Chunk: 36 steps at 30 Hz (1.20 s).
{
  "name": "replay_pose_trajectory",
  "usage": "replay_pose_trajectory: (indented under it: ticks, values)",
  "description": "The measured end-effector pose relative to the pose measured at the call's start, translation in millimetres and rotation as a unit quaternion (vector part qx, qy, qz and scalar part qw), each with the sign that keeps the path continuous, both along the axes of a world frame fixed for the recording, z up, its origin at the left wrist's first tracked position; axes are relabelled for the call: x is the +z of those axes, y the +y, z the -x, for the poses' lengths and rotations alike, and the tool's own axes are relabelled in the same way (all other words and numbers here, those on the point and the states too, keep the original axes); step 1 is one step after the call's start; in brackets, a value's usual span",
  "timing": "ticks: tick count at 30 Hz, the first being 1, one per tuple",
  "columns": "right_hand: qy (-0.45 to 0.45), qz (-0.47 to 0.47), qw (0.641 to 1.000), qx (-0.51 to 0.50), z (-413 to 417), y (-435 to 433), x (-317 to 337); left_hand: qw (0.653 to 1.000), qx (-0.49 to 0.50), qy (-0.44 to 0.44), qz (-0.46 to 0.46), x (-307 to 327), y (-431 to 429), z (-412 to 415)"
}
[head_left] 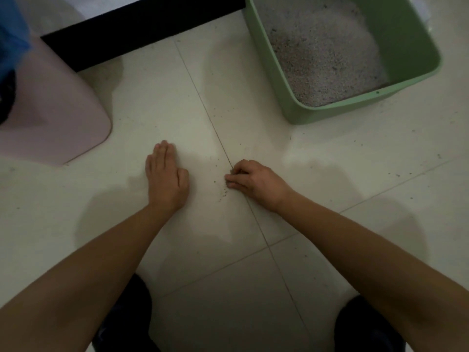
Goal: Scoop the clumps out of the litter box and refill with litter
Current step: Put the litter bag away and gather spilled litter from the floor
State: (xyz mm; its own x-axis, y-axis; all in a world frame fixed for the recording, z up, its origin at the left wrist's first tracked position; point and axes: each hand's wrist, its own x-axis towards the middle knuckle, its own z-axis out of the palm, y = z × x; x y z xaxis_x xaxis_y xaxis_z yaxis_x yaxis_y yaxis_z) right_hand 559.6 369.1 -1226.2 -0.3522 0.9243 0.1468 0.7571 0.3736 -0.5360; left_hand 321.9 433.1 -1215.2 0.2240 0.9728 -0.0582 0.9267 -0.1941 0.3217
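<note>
- Resting flat on the pale tiled floor (76, 212): left hand (166, 179), fingers straight, grip apart.
- Right hand (251, 182): fingers curled, tips down among scattered grey litter grains (220, 193) at a tile joint; cannot tell if the grip has any.
- Green plastic litter box (411, 47) upper right, apart from both hands, grey litter (324, 59) inside.
- Pink plastic bin (50, 110) at left.

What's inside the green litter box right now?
The green litter box holds pale grey litter with a few darker specks. Nothing else shows in it. Its near wall hides the litter's front edge, and the frame cuts off its far end.
</note>
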Motion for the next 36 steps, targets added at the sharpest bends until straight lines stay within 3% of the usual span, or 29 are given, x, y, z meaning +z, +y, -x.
replay_pose_trajectory:
  ticks: [10, 16, 23, 28, 31, 36]
  values:
    - [-0.063, 0.01, 0.998, 0.025, 8, 12, 3, 0.991, -0.116, 0.063, -0.02, 4, -18, 2]
    - [0.003, 0.044, 0.99, -0.137, -22, 4, 13, 0.979, -0.195, 0.013, -0.063, -2, -37, -24]
    - [0.006, 0.074, 0.981, -0.179, -37, 0, 23, 0.977, -0.18, -0.09, -0.065, -9, -50, -69]
    - [0.016, 0.076, 0.977, -0.2, -42, -1, 22, 0.976, -0.094, -0.175, -0.091, -14, -53, -86]
    - [0.012, 0.083, 0.976, -0.203, -42, 0, 22, 0.974, -0.087, -0.181, -0.106, -14, -52, -90]
    - [0.001, 0.091, 0.977, -0.194, -40, 11, 25, 0.968, -0.174, -0.13, -0.124, -18, -40, -83]
